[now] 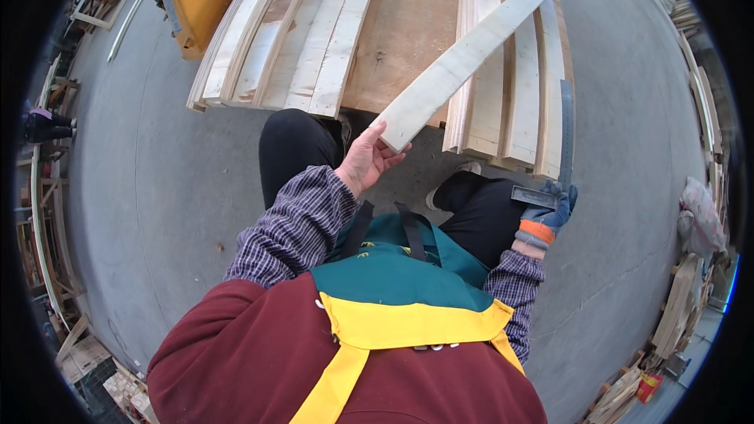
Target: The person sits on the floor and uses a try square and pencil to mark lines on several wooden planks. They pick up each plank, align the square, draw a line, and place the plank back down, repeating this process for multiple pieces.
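Note:
My bare left hand (366, 159) is closed around the near end of a pale wooden plank (475, 55). The plank slants away to the upper right, its far part passing over the right-hand stack of boards (522, 122). In a blue and orange work glove, my right hand (554, 212) grips a try square (566, 129) near its corner. The square's long blade points away from me along the outer side of that stack, and its short dark stock reaches left. Whether the blade touches the boards I cannot tell.
More long boards (330, 39) lie in rows at the left of a brown wooden sheet (404, 31). Beyond them stands a yellow machine housing (200, 4). Lumber piles (677, 314) line the right side of the concrete floor (628, 165), where a plastic bag (701, 216) hangs. Racks stand at the far left.

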A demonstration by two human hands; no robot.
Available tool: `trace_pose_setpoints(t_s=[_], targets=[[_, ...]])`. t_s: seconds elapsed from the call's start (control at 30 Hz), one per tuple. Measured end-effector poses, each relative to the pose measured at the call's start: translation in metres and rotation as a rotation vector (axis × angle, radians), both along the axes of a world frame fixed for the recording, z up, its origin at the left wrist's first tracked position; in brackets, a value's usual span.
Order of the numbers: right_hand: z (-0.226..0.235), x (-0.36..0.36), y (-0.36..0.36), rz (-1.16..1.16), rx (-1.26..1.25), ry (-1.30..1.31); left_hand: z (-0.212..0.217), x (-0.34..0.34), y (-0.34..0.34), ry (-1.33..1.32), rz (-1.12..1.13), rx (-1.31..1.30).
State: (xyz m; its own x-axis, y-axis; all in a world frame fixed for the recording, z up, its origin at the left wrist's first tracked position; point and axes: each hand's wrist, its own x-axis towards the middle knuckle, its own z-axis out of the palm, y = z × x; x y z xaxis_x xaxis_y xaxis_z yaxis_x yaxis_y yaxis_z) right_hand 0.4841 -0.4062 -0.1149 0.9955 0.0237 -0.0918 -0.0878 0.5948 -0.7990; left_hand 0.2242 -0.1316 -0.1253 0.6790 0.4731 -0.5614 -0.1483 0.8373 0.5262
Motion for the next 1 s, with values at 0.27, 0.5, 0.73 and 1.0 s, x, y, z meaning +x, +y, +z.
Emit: trace_pose_setpoints(t_s=[0.27, 0.5, 0.73, 1.0], targets=[[0.003, -0.005, 0.009, 0.007, 0.126, -0.090, -0.001, 0.002, 0.000, 0.058, 0.011, 0.086], [0.013, -0.012, 0.013, -0.050, 0.163, -0.017, -0.001, 0.004, 0.000, 0.106, 0.075, 0.030], [0.014, -0.013, 0.015, -0.065, 0.145, -0.022, -0.005, 0.002, 0.000, 0.092, 0.085, 0.037], [0.007, -0.009, 0.012, -0.034, 0.128, -0.044, 0.000, 0.001, -0.001, 0.054, 0.072, 0.026]])
